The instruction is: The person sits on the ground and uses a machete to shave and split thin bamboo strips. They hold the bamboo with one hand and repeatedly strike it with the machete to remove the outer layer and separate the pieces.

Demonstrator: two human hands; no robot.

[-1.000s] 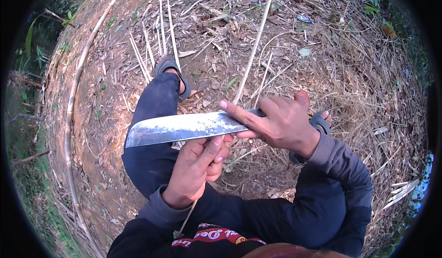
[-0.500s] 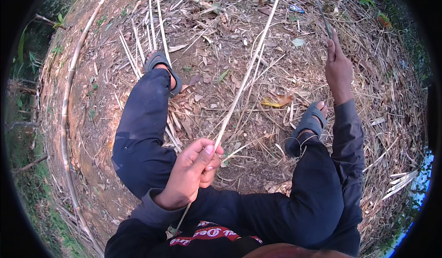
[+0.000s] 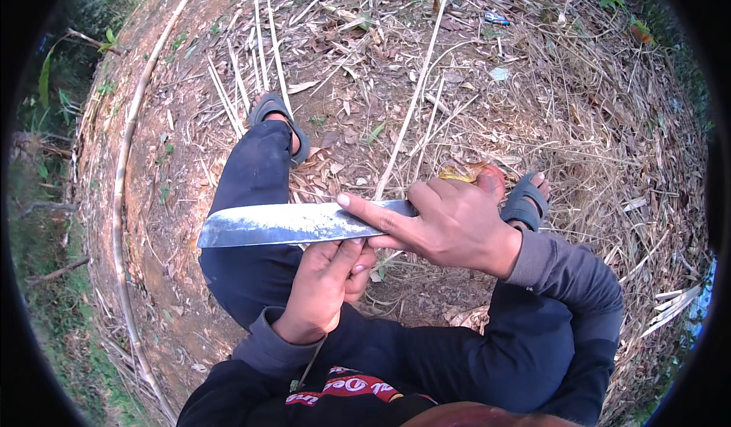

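My right hand grips a machete by its handle, and a reddish end sticks out past my knuckles. The broad, whitish-worn blade lies across in front of me, pointing left, with my index finger stretched along it. Just below the blade, my left hand pinches a long pale strip, apparently split bamboo or cane. This strip runs up and away beyond the blade to the far edge of view. Its thin tail hangs below my left hand toward my lap. The blade hides where strip and machete meet.
Several pale split strips lie beyond my left foot. A long bare pole curves along the left side. More cut strips lie at far right. Dry leaves, a yellow leaf and a small blue wrapper litter the ground.
My right hand has come from the far right to the middle, and the machete's broad side now shows above my left hand. My left hand stays nearly in place on the strip.
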